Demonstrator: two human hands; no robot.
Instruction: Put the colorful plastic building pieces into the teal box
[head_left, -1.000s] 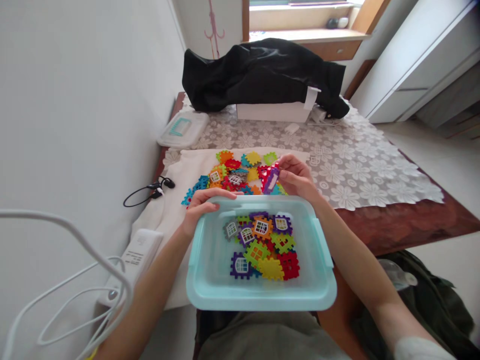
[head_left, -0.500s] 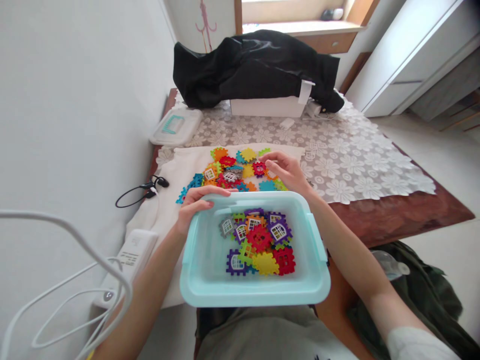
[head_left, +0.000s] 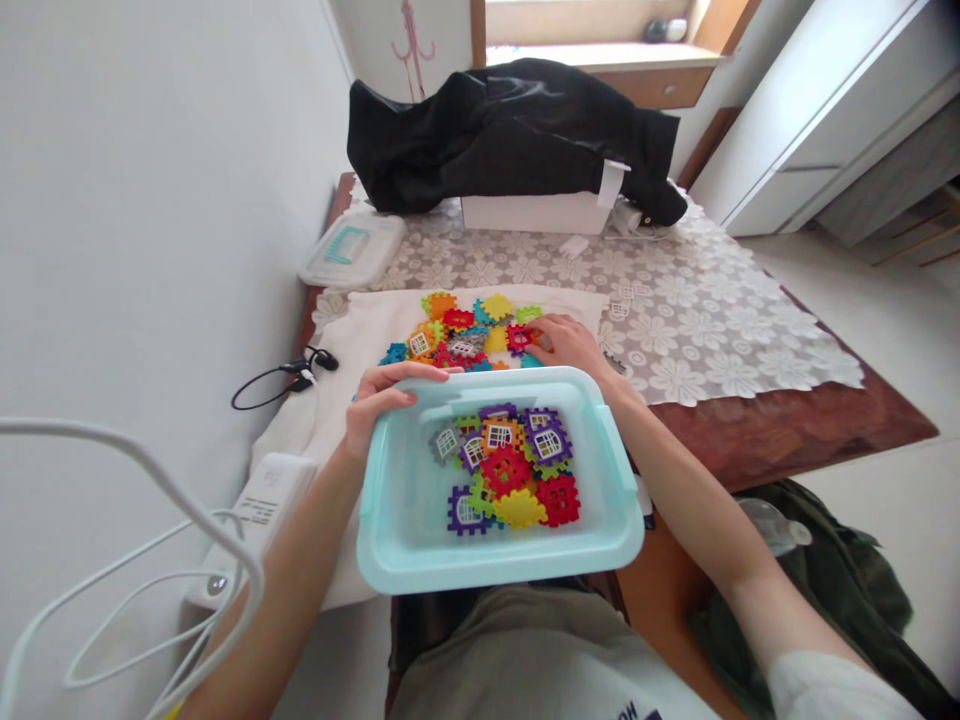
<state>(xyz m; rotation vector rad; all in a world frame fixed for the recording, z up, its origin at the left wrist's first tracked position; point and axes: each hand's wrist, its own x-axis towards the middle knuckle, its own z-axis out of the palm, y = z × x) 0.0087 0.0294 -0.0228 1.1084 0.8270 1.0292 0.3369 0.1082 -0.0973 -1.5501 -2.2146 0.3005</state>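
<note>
My left hand [head_left: 380, 396] grips the near-left rim of a pale turquoise plastic tub [head_left: 499, 574], which rests in front of me. Inside the tub lie several interlocking foam-like puzzle tiles [head_left: 504, 470] in red, yellow, purple, green and orange, some with white window frames. My right hand [head_left: 570, 343] is over the edge of a loose pile of similar tiles [head_left: 457, 335] on a white cloth [head_left: 360, 345]. Its fingertips touch a red tile [head_left: 517, 338]. A small greyish piece shows at the fingers, and I cannot tell whether it is held.
A lace tablecloth [head_left: 690, 340] covers a wooden table. At the back, a black garment [head_left: 510, 140] lies on a white box [head_left: 525, 215], with a clear plastic lid [head_left: 352, 250] to its left. A black cable [head_left: 281, 385] and white power strip [head_left: 266, 510] lie left, beside the wall.
The red and purple tiles held in my right hand now lie in the tub. That hand has moved back to the pile, and the tub sits slightly closer to me.
</note>
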